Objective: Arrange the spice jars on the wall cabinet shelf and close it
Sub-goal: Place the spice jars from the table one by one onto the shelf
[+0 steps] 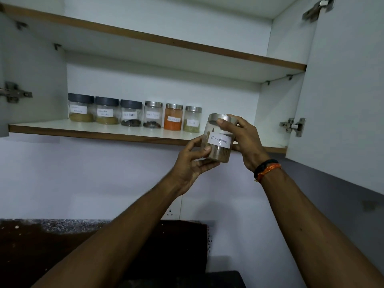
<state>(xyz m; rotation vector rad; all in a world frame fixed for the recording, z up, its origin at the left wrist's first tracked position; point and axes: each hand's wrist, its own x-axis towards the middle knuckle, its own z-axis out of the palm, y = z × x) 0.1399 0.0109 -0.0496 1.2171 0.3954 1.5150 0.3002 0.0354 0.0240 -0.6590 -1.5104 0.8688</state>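
A clear jar labelled Cinnamon [219,141] with a silver lid is held in the air just in front of the lower shelf's front edge [104,135], at its right part. My left hand [193,163] grips the jar's base from the left. My right hand [244,138] grips its lid and upper side. Several labelled spice jars stand in a row at the back of the shelf: three with dark lids [81,108], then three with silver lids, among them an orange-filled one [173,117].
Both cabinet doors stand open, the right door [342,90] close beside my right arm and the left door [4,80] at the frame's edge. An upper shelf [166,41] runs above. A dark speckled counter [62,235] lies below.
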